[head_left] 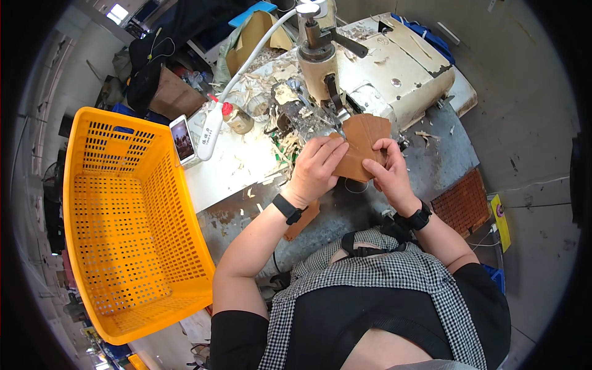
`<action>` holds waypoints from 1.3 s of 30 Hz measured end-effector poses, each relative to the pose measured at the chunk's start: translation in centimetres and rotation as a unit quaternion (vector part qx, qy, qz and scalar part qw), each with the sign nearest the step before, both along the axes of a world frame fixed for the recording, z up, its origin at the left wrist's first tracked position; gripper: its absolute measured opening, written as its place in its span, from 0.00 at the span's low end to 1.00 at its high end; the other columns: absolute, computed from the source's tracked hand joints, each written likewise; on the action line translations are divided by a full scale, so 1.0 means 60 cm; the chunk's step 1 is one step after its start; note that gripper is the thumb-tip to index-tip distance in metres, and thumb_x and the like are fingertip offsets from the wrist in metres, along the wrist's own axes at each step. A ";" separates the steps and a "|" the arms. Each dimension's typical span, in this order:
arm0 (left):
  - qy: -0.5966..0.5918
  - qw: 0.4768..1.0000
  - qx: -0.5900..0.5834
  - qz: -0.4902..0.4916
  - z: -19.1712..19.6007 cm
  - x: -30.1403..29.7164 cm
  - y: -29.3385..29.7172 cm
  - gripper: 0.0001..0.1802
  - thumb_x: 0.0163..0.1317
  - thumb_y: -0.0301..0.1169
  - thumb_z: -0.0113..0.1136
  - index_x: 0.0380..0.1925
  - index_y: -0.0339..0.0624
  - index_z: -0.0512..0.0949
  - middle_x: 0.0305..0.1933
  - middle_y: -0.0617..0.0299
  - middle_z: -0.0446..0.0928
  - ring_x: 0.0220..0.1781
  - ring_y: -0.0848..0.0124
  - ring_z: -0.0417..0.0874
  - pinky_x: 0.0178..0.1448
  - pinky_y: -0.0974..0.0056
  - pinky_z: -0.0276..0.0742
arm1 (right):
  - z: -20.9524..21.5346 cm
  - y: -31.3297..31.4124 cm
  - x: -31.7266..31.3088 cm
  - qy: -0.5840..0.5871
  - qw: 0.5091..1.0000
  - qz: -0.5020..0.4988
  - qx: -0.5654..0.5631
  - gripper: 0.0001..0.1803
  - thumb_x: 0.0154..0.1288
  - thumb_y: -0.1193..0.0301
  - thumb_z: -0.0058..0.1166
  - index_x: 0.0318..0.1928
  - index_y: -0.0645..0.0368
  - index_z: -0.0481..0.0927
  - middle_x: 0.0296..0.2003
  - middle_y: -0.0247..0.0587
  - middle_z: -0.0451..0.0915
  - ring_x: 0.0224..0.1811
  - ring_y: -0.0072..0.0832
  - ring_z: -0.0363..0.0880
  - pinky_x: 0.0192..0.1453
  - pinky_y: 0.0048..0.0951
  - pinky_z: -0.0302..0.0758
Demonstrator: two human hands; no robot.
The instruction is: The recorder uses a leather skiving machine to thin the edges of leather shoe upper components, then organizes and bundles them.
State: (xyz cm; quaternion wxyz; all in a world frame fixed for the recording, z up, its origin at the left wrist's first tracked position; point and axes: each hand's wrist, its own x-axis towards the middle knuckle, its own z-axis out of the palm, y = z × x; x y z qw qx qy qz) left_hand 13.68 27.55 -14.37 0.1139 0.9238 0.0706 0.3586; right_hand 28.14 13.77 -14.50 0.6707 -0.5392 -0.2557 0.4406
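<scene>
Brown leather pieces, fanned out and overlapping, are held between my two hands at the front of a cream-coloured machine. My left hand has its fingers closed over their left edge. On the right side, my right hand pinches them between thumb and bent fingers. The machine's working head stands just beyond the leather, and its lower end is partly hidden. Another brown leather piece lies below my left wrist, partly covered by the forearm.
A large yellow perforated basket stands at the left. Leather scraps litter the worktop around a jar with a red lid. A white lamp and a phone stand near the basket. A reddish-brown woven mat is at the right.
</scene>
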 end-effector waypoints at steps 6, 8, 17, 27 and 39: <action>-0.003 1.000 -0.002 0.007 -0.005 -0.001 -0.001 0.30 0.33 0.19 0.60 0.45 0.36 0.80 0.48 0.56 0.79 0.48 0.57 0.78 0.53 0.57 0.77 | 0.000 0.001 -0.001 0.003 1.000 0.000 0.002 0.19 0.61 0.76 0.59 0.48 0.58 0.65 0.42 0.32 0.71 0.42 0.15 0.71 0.43 0.18 0.72; -0.004 1.000 -0.003 0.009 -0.005 -0.001 -0.002 0.30 0.33 0.19 0.60 0.45 0.36 0.80 0.48 0.56 0.79 0.48 0.57 0.78 0.53 0.57 0.77 | -0.001 0.000 -0.001 0.002 1.000 -0.001 0.002 0.19 0.61 0.76 0.59 0.48 0.58 0.65 0.42 0.32 0.71 0.42 0.15 0.71 0.43 0.18 0.72; -0.009 1.000 -0.002 0.017 -0.010 0.000 -0.004 0.30 0.32 0.18 0.60 0.45 0.38 0.80 0.49 0.58 0.79 0.48 0.57 0.78 0.53 0.58 0.77 | -0.002 0.000 0.000 0.009 1.000 -0.001 -0.005 0.19 0.61 0.77 0.59 0.47 0.58 0.65 0.42 0.32 0.71 0.42 0.15 0.71 0.43 0.19 0.72; -0.017 1.000 -0.002 0.020 -0.014 0.001 -0.005 0.30 0.33 0.18 0.60 0.45 0.38 0.80 0.49 0.58 0.79 0.48 0.57 0.78 0.53 0.58 0.77 | -0.004 0.001 0.001 0.011 1.000 -0.001 -0.004 0.19 0.60 0.77 0.60 0.47 0.57 0.65 0.41 0.32 0.71 0.42 0.15 0.72 0.43 0.18 0.73; -0.022 0.999 0.000 0.025 -0.019 0.001 -0.005 0.29 0.34 0.18 0.59 0.45 0.38 0.80 0.48 0.58 0.79 0.48 0.57 0.78 0.53 0.58 0.77 | -0.005 0.002 0.002 -0.002 1.000 0.000 -0.014 0.18 0.61 0.76 0.60 0.46 0.57 0.65 0.40 0.31 0.71 0.40 0.15 0.71 0.41 0.18 0.72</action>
